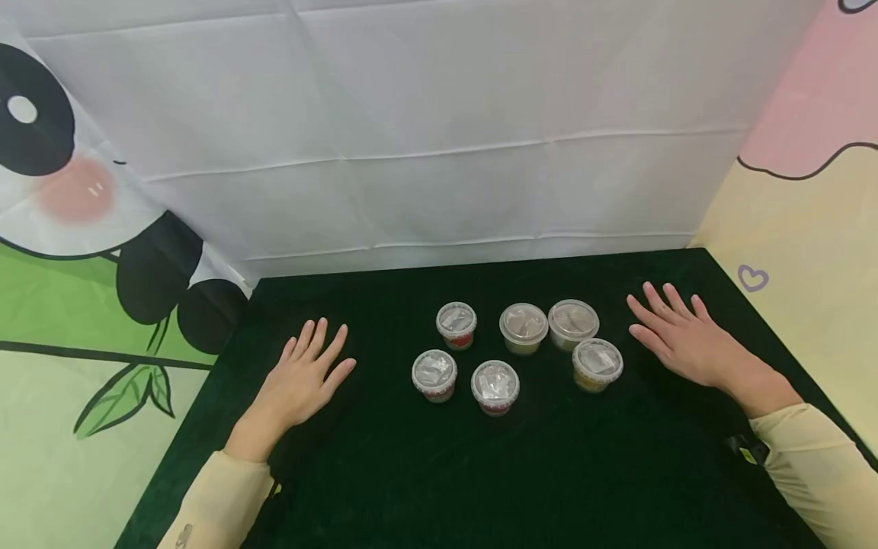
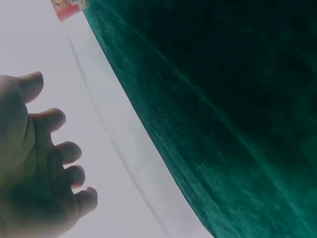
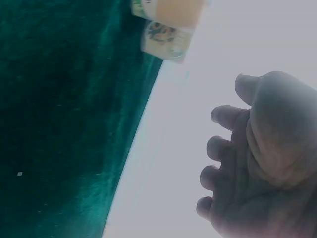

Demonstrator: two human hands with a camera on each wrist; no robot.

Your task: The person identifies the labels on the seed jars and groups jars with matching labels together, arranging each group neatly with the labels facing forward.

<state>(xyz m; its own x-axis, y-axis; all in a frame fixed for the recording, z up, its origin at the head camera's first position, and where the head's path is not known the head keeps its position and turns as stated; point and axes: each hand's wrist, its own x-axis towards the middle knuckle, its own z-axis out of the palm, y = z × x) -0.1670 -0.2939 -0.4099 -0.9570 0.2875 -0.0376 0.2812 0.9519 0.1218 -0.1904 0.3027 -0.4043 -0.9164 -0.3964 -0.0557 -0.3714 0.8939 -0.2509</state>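
Several small lidded tubs stand on the dark green cloth, among them a red one point(image 1: 456, 325), a yellowish one point(image 1: 597, 365) and two pale ones point(image 1: 524, 329) point(image 1: 573, 324). Nearer the front are two more tubs point(image 1: 435, 375) point(image 1: 495, 387). The left hand point(image 1: 299, 379) is to their left, fingers spread, holding nothing. On the right, beyond the yellowish tub, the right hand point(image 1: 693, 343) spreads its fingers and touches no tub. Both wrist views show the palm side, the left hand point(image 2: 37, 158) and the right hand point(image 3: 262, 158), with bare palms.
A green cloth-covered table point(image 1: 425, 473) spans the lower part of the head view. White fabric point(image 1: 425, 137) hangs behind it. Printed cartoon panels flank it, one at the left point(image 1: 75, 305) and one at the right point(image 1: 809, 252).
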